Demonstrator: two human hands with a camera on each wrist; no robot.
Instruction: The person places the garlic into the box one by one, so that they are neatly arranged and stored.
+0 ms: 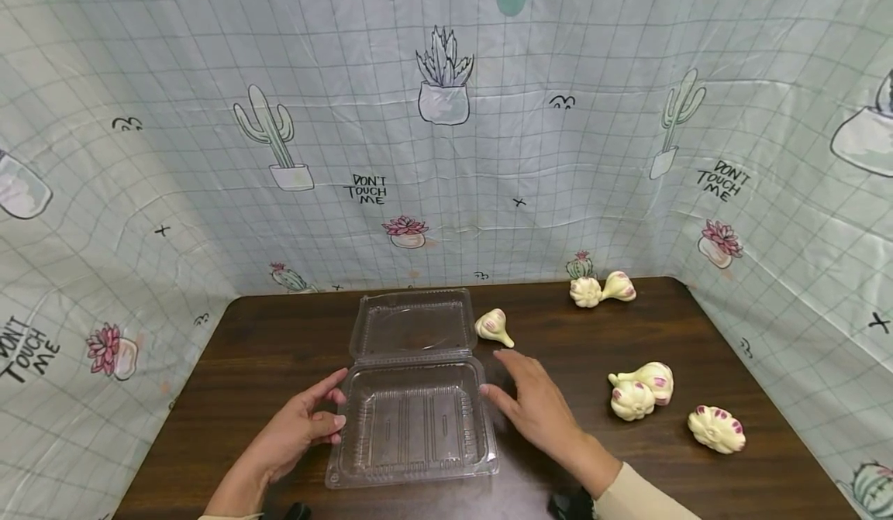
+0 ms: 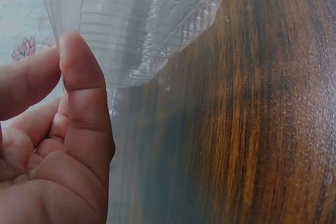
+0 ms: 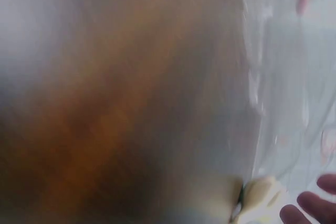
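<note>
A clear plastic clamshell container (image 1: 418,470) lies on the table with its lid folded back. At its left side, my left hand (image 1: 296,431) pinches the rim between thumb and fingers; the left wrist view shows the thumb (image 2: 84,77) against the plastic wall. My right hand (image 1: 537,404) hovers by the container's right rim, fingers extended and holding nothing. Just beyond that hand, beside the lid, lies a garlic bulb (image 1: 492,325) with its stem toward the fingers. The right wrist view is blurred; fingertips (image 3: 315,205) appear near a garlic bulb (image 3: 258,198) there.
Two garlic bulbs (image 1: 586,292) sit together at the table's back right. Another pair (image 1: 633,401) rests right of my right hand, and a single bulb (image 1: 716,429) lies farther right. A patterned cloth (image 1: 446,163) rises behind the dark wooden table (image 1: 279,334).
</note>
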